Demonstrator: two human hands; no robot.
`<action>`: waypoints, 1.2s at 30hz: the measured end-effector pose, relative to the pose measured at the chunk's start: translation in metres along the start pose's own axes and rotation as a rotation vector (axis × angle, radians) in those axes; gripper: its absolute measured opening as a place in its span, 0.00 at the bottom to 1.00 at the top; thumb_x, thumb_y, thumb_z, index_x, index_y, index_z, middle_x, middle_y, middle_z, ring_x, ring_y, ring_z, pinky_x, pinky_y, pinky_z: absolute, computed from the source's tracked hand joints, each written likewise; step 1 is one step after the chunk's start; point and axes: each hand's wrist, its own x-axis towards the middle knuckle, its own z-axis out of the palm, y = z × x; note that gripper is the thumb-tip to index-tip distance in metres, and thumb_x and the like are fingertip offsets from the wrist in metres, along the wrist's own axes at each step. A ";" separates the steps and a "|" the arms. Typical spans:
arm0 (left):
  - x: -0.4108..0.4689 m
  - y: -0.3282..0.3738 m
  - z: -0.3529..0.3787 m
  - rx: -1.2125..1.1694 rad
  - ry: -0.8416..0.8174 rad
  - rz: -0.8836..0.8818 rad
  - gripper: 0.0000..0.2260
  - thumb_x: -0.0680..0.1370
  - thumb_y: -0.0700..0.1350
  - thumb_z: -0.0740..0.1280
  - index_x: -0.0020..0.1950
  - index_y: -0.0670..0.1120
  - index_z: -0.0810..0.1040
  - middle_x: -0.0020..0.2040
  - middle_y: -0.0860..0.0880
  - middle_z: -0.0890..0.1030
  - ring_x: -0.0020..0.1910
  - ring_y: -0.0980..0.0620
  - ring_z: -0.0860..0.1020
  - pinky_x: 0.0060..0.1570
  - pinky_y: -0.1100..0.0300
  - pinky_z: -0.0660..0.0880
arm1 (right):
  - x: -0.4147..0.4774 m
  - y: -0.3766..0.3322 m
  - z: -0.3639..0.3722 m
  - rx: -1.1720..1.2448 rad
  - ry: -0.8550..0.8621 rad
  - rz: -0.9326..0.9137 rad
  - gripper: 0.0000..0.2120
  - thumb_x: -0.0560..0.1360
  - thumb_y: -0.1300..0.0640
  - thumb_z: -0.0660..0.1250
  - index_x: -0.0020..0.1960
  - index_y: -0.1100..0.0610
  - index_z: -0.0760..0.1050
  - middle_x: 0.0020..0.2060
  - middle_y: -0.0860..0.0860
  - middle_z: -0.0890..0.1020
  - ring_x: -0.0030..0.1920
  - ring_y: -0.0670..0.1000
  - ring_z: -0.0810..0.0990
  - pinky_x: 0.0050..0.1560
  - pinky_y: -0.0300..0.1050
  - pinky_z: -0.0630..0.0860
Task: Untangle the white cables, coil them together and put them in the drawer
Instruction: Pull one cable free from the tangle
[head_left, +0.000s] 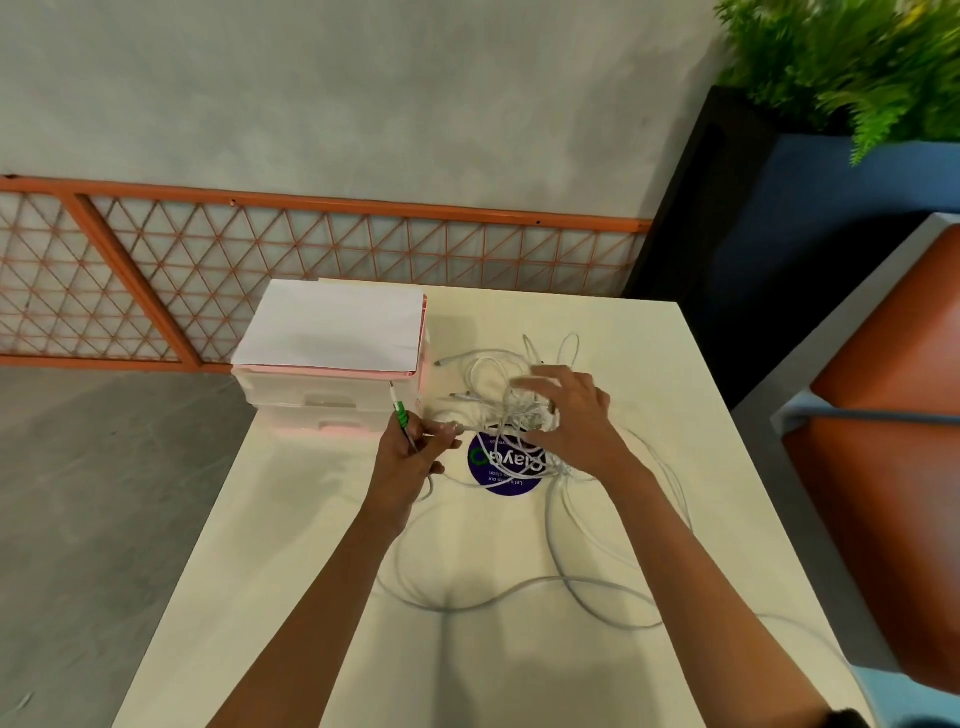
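Observation:
A tangle of white cables (493, 374) lies on the cream table (291, 571), with long loops trailing toward the near right. My left hand (410, 457) grips a cable end with a green connector (399, 413) that points up beside the drawer unit. My right hand (566, 421) sits on the knot of cables with its fingers spread and curled into the strands. The pink and clear drawer unit (322, 400) stands at the table's far left, its drawers closed, with white paper on top.
A round blue sticker (498, 470) is on the table under the cables. An orange lattice fence (311, 249) runs behind the table. A dark planter with a green plant (852, 62) stands at the far right, and an orange seat (893, 426) is close on the right.

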 end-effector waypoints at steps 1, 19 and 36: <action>0.000 0.000 0.002 0.014 -0.001 0.013 0.17 0.76 0.37 0.68 0.38 0.47 0.61 0.45 0.42 0.81 0.41 0.50 0.82 0.31 0.63 0.71 | 0.005 -0.004 -0.002 -0.045 -0.081 -0.027 0.25 0.67 0.52 0.74 0.62 0.42 0.75 0.62 0.42 0.73 0.63 0.47 0.66 0.64 0.49 0.55; 0.010 0.007 -0.027 -0.133 0.269 0.096 0.14 0.79 0.37 0.65 0.38 0.47 0.63 0.43 0.44 0.81 0.40 0.56 0.84 0.33 0.64 0.76 | -0.020 0.080 0.013 0.386 0.220 0.437 0.07 0.64 0.77 0.71 0.37 0.67 0.81 0.24 0.47 0.78 0.23 0.37 0.76 0.28 0.26 0.71; 0.005 0.015 -0.009 -0.085 0.153 0.145 0.12 0.79 0.36 0.63 0.41 0.45 0.62 0.43 0.45 0.79 0.41 0.56 0.82 0.39 0.62 0.78 | 0.010 0.019 0.024 0.105 0.205 0.129 0.13 0.74 0.65 0.67 0.58 0.56 0.76 0.54 0.55 0.76 0.52 0.53 0.76 0.57 0.49 0.73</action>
